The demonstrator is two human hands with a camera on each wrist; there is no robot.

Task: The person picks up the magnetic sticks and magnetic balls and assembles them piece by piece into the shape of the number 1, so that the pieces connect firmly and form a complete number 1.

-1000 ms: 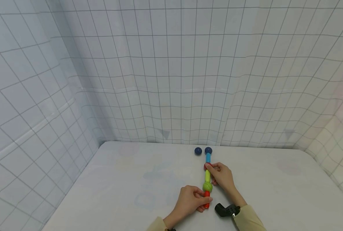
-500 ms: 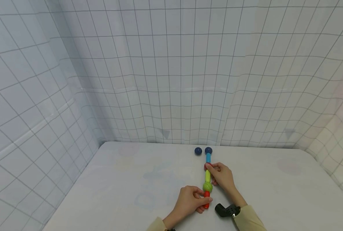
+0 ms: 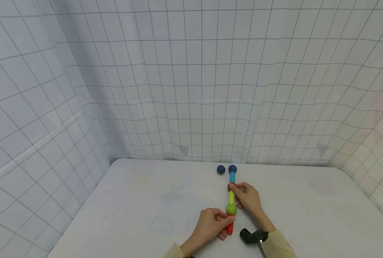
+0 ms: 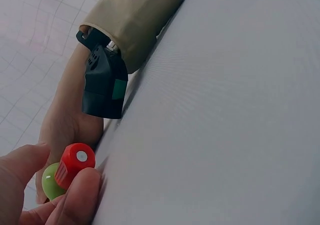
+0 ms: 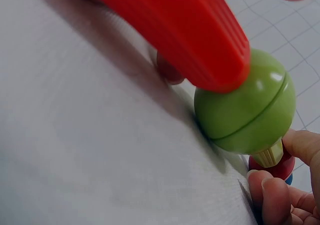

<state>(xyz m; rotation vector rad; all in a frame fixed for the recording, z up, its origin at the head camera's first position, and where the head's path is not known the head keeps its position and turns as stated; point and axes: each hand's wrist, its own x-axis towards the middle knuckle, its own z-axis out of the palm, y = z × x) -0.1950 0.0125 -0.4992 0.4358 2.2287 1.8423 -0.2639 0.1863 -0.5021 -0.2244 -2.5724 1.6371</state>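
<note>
A chain of toy rods and balls runs away from me across the white table [image 3: 127,215]. Nearest is a red rod [image 3: 230,228], then a green ball [image 3: 231,210], a yellow-green rod [image 3: 231,197], a red ball [image 3: 230,186], a blue rod [image 3: 232,177] and a dark blue ball [image 3: 232,168]. My left hand [image 3: 210,224] holds the red rod, fingers curled at its side and thumb across it. My right hand [image 3: 248,197] pinches the red ball, mostly covered in the right wrist view [image 5: 280,167]. The red rod [image 4: 75,164] faces the left wrist camera end-on.
A loose dark blue ball [image 3: 221,169] lies left of the chain's far end. A black device [image 3: 253,235] is strapped on the right wrist. White grid-patterned curtains [image 3: 191,89] stand behind and beside the table.
The red rod's near end has swung slightly left, and the left thumb has drawn back a little. The right hand keeps its place on the red ball.
</note>
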